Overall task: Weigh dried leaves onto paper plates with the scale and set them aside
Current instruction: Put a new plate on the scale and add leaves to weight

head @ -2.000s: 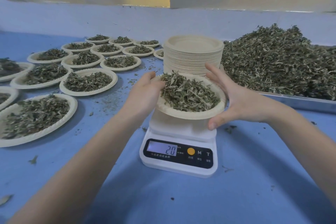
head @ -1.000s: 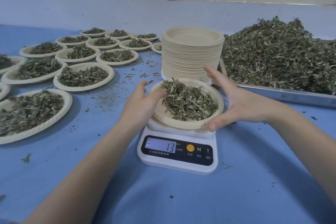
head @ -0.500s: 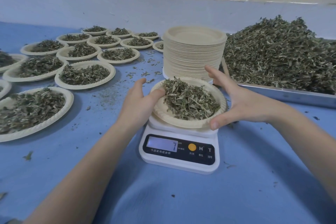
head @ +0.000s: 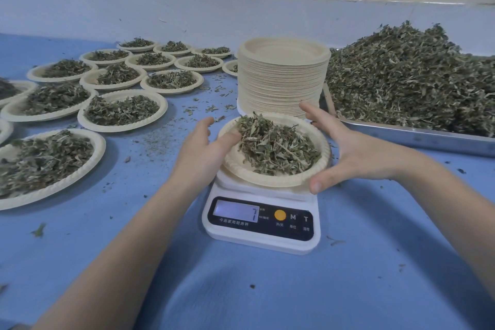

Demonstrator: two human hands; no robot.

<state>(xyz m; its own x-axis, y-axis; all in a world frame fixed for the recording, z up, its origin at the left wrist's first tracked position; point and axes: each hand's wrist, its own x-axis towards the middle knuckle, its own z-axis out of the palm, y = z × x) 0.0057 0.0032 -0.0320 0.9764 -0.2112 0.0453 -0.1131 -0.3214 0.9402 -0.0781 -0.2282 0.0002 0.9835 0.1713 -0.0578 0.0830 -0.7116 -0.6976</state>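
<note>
Stacked plates [head: 282, 80] stand just behind scale [head: 261, 222], beside leaf tray [head: 417, 136].

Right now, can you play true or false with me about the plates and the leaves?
1. The scale shows 7. True.
2. Both hands are on the plate on the scale. True: the left hand and right hand hold its rim.
3. The stack of empty plates stands in front of the scale. False: it stands behind it.
4. The big pile of leaves lies on the left. False: it is on the right, in a metal tray.
</note>
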